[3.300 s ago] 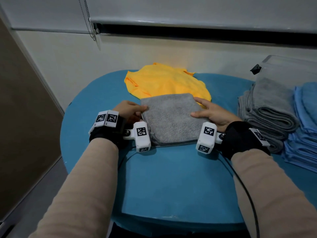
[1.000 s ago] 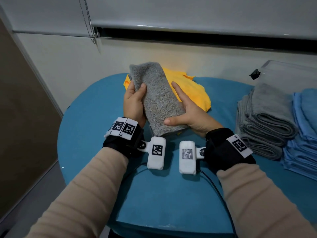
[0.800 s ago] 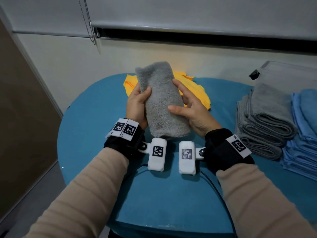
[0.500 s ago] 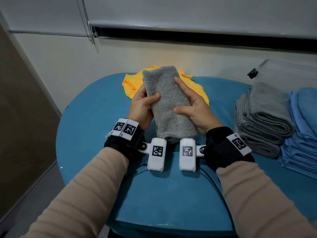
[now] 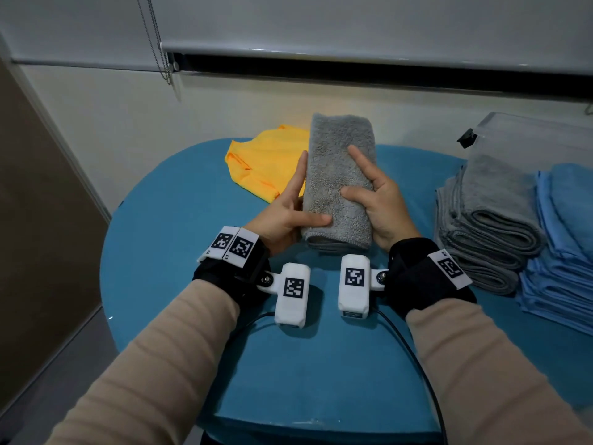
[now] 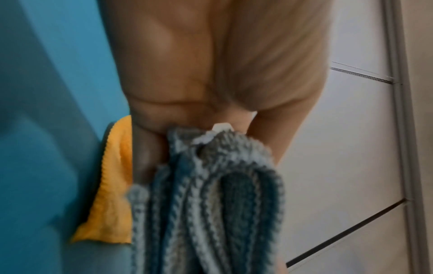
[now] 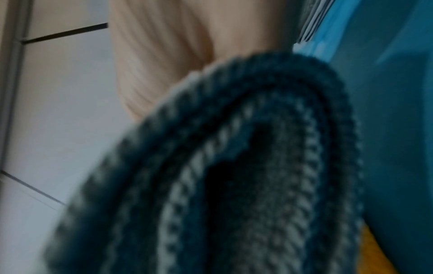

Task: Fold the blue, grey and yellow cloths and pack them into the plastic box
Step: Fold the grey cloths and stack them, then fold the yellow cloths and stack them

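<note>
A grey cloth (image 5: 340, 175), folded into a narrow thick strip, stands tilted above the blue table (image 5: 305, 364) between both hands. My left hand (image 5: 288, 213) pinches its lower left edge, thumb across the front and index finger straight up the side. My right hand (image 5: 378, 200) holds the right edge, thumb on the front and index finger raised. The left wrist view shows the grey cloth's layered ends (image 6: 211, 204) under my palm; in the right wrist view the cloth (image 7: 246, 176) fills the frame. A crumpled yellow cloth (image 5: 266, 165) lies behind on the table. The clear plastic box (image 5: 529, 139) stands at the far right.
A stack of folded grey cloths (image 5: 487, 229) and a stack of folded blue cloths (image 5: 564, 236) sit at the table's right side, in front of the box. A wall with a blind and its cord (image 5: 157, 43) runs behind the table. Cables trail from the wrist cameras over the near table.
The grey cloth, flat on the table 3.3 s ago, is lifted and folded narrower. Over the last second it shifted slightly right and both index fingers straightened along its sides.
</note>
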Available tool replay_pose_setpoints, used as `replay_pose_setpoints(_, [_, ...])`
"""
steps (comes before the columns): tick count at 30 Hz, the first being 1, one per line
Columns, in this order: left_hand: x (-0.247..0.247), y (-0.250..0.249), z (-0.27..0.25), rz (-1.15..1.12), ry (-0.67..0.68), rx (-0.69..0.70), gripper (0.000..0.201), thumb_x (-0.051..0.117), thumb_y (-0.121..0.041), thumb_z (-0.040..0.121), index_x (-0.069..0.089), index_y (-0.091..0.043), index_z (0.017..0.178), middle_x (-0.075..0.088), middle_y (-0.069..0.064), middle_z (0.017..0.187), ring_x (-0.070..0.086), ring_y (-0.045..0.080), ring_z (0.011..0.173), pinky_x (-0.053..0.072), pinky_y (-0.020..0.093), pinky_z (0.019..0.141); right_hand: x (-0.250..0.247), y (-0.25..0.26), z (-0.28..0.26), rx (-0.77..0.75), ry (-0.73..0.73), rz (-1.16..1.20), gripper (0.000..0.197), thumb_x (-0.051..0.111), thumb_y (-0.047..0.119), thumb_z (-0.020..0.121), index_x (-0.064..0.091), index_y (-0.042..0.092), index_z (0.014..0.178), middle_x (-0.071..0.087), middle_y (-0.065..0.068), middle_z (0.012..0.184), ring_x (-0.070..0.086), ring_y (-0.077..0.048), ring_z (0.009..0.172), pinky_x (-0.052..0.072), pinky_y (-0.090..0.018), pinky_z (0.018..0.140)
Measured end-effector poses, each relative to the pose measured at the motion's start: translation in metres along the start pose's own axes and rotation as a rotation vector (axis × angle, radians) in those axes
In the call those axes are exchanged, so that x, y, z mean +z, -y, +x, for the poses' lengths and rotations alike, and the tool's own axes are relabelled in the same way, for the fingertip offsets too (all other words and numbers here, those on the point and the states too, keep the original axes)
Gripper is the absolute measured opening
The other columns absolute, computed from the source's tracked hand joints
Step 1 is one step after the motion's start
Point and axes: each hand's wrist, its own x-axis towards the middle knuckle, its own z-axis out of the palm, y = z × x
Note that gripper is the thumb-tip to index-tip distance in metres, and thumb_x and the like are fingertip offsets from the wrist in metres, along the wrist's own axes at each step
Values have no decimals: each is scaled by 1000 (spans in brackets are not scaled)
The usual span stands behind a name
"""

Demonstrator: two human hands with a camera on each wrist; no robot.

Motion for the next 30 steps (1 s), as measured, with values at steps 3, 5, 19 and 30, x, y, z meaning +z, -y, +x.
replay_pose_setpoints(3, [0,0,-1,6,22,8,108,54,15,71,5,-47,146,55,0,131,62,17,108,55,34,83,-2,-2,1,37,-6,9,68,54,-12,84,41,21,142,47,-3,142,55,-21,121,49,-39,98])
replay_pose_setpoints(5, [1,-1,-2,17,23,24,109,54,15,70,6,-46,145,44,5,143,60,18,110,55,33,81,-2,-3,1,63,-3,12,69,54,-12,85,37,19,144,51,4,133,56,-19,118,50,-36,97])
replay_pose_setpoints(19, [47,-32,25,43,-28,45,78,43,23,82,23,-14,148,51,8,126,60,19,100,55,30,80,-25,47,11,82,-173,-176,55,63,7,86,45,4,138,58,-10,130,63,-21,110,52,-39,95])
replay_pose_setpoints(30, [168,-15,113,-15,150,-104,89,54,19,70,25,-13,148,58,9,102,64,17,73,54,25,61,-135,131,-13,-26,-563,-556,38,59,1,81,63,5,118,64,-6,115,63,-16,100,52,-30,90])
